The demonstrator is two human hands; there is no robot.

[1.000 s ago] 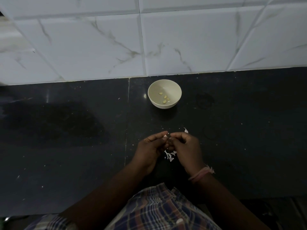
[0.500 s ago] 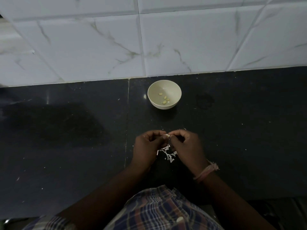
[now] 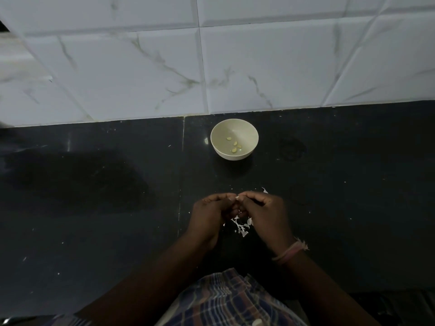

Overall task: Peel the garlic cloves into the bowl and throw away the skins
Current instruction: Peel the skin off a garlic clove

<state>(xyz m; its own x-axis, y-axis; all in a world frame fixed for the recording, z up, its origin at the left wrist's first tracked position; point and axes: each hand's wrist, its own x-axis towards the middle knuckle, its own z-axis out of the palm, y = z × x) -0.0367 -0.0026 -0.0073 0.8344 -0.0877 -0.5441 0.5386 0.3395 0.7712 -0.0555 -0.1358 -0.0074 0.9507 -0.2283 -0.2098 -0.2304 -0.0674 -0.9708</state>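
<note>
Change: since a second ago more skins (image 3: 241, 226) lie under your hands | Grip: left hand (image 3: 210, 214) and right hand (image 3: 266, 214) both pinch the clove (image 3: 237, 198) above the tabletop (image 3: 353, 208) | Bowl (image 3: 234, 128): four peeled cloves (image 3: 234, 144); peeling unfinished.

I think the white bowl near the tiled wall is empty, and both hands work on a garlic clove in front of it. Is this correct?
Not quite: the head view shows the white bowl already holds a few peeled cloves. The rest stands: left hand and right hand pinch a garlic clove in front of it.

Both hands pinch garlic clove (image 3: 237, 198) — bowl (image 3: 234, 128) beyond.
</note>
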